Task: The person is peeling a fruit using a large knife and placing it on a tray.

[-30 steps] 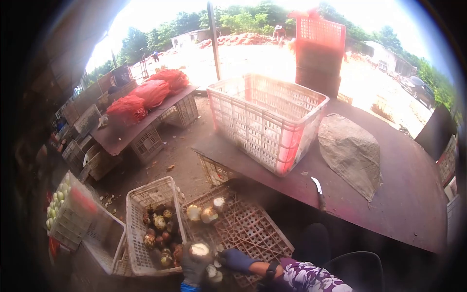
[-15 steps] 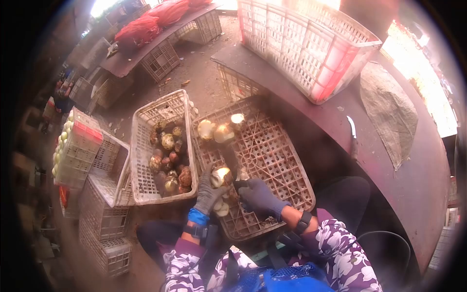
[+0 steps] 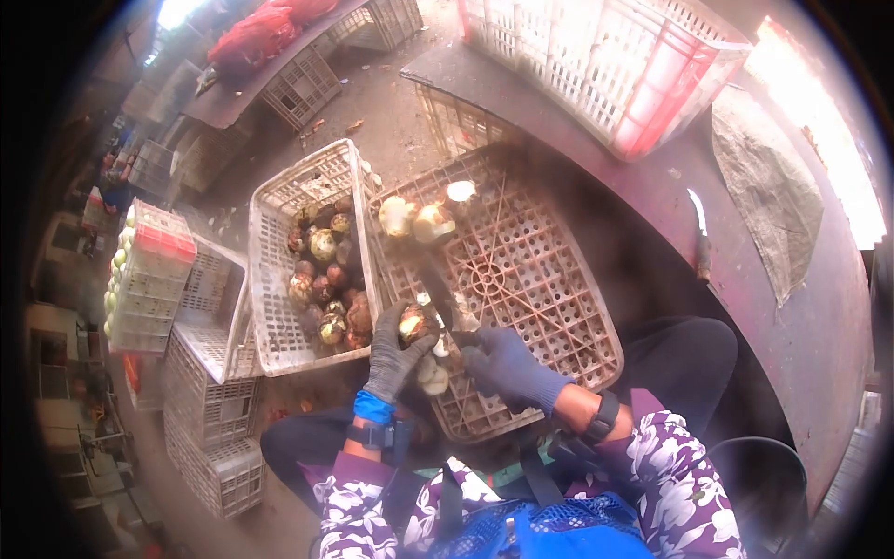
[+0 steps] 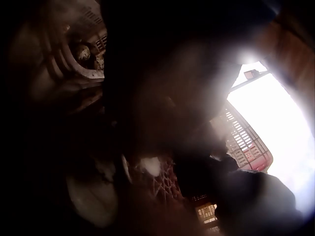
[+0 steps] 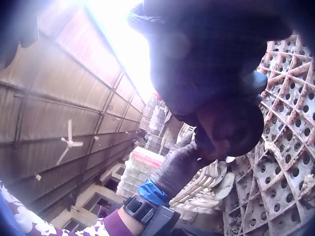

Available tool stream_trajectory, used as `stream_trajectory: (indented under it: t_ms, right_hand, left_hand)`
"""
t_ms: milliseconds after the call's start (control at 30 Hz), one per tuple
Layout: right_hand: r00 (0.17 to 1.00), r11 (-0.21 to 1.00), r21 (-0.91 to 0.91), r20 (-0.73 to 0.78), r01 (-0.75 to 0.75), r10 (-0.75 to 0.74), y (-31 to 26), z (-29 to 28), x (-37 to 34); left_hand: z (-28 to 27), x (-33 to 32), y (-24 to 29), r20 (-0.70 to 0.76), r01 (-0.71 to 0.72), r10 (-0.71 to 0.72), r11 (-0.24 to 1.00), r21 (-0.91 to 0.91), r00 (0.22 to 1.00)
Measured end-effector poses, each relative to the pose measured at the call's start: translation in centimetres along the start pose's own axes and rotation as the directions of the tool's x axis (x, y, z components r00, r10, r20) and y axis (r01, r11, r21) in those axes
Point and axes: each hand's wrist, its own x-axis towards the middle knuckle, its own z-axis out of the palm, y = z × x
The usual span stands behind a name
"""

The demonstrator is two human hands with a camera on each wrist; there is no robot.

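Crate lattice (image 3: pixel 535 289), maroon tabletop (image 3: pixel 792 373), ceiling fan (image 5: pixel 70 143)

The right fingers (image 3: pixel 479 361) partly hide the dark tool (image 3: pixel 440 296).

Purple white-flowered sleeves (image 3: pixel 684 484), grey gloves (image 3: pixel 520 368), blue left wristband (image 3: pixel 373 407), black wrist straps (image 3: pixel 603 416), blue mesh front (image 3: pixel 582 524), dark trousers (image 3: pixel 687 365)
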Motion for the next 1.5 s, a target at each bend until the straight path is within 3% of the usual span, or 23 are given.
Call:
stream_trajectory:
  t_ms: [100,300,400,567,667,767,967,1200,1467,1500]
  right_hand:
    - [0.981,0.968,-0.207,-0.102,0.143,-0.167,0.2,-0.4,-0.2]
    - [0.991,0.952,-0.280,0.000,0.127,-0.132,-0.7,-0.3,-1.8]
    - [0.981,0.913,-0.360,0.039,0.190,-0.189,0.3,-0.2,-2.0]
    - [0.980,0.920,-0.343,0.010,0.188,-0.197,-0.9,-0.5,-2.4]
    - [0.977,0.899,-0.386,0.029,0.207,-0.212,-1.5,-0.7,-2.6]
    - [0.988,0.864,-0.479,0.087,0.152,-0.126,-1.0,-0.4,-2.7]
    - [0.988,0.838,-0.525,0.103,0.149,-0.111,-1.6,-0.6,-3.4]
    - [0.960,0.857,-0.440,0.055,0.270,-0.275,-0.2,0.0,-0.9]
    - [0.983,0.819,-0.545,0.089,0.183,-0.160,-2.0,1.0,0.8]
    - [0.982,0.819,-0.544,0.080,0.185,-0.169,-2.0,1.3,1.1]
  left_hand:
    - [-0.1,-0.4,-0.4,-0.006,0.003,-0.003,0.999,-0.035,1.000]
    - [0.2,-0.8,0.3,-0.037,-0.006,0.004,0.998,-0.064,0.999]
    - [0.4,-1.0,0.8,-0.035,-0.001,-0.002,0.997,-0.074,0.999]
    - [0.7,-1.1,1.2,-0.059,-0.031,0.027,0.998,-0.059,0.998]
    - [1.4,-1.2,-0.6,-0.071,-0.001,-0.015,0.977,-0.212,0.997]
    - [1.3,-0.9,0.4,-0.092,-0.055,0.063,0.995,0.083,0.994]
    - [1.5,-0.8,1.0,-0.081,-0.079,0.100,0.970,0.229,0.992]
    - [1.6,-0.7,1.7,-0.060,-0.080,0.103,0.950,0.303,0.993]
    - [1.6,-1.0,2.3,-0.060,-0.066,0.090,0.946,0.318,0.994]
    - [1.7,-1.0,2.0,-0.080,-0.116,0.154,0.928,0.355,0.985]
